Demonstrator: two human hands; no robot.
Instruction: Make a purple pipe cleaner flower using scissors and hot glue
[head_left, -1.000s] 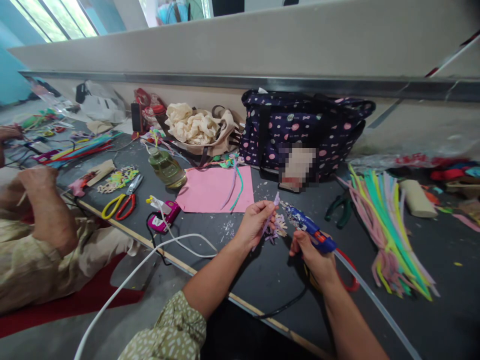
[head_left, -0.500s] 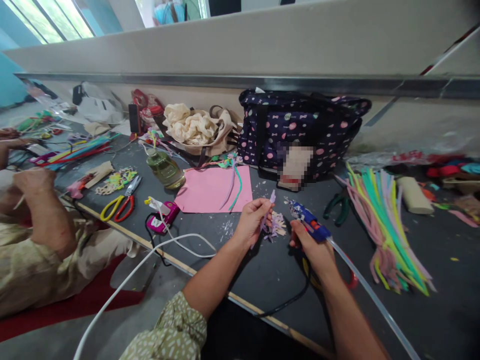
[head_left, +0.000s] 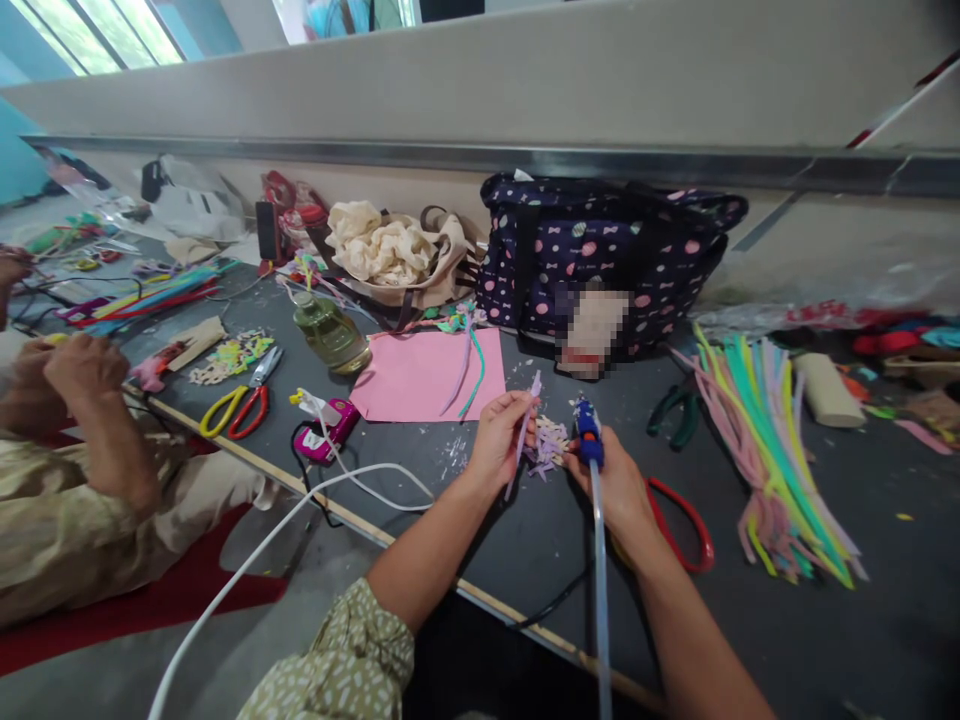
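Between the thumb and fingers of my left hand (head_left: 501, 440) is a thin lilac pipe cleaner (head_left: 522, 440), its tip pointing up. My right hand (head_left: 616, 487) is wrapped round a blue hot glue gun (head_left: 589, 436), nozzle facing away from me. A long clear glue stick (head_left: 599, 570) sticks out of its back end. On the table between my hands lies a small heap of lilac and cream cut pieces (head_left: 549, 446). Red-handled scissors (head_left: 686, 530) lie partly hidden under my right forearm.
Pink paper (head_left: 409, 375) with two bent stems lies ahead, beside a bottle of yellowish liquid (head_left: 334, 335). Pliers (head_left: 679, 410) and a bundle of coloured pipe cleaners (head_left: 780, 450) are at right. A white cable (head_left: 247, 570) crosses at left, near a co-worker's hands (head_left: 86, 375).
My right hand has turned the glue gun, so its nozzle points straight ahead and the glue stick trails towards me. My left hand has shifted slightly left with the pipe cleaner.
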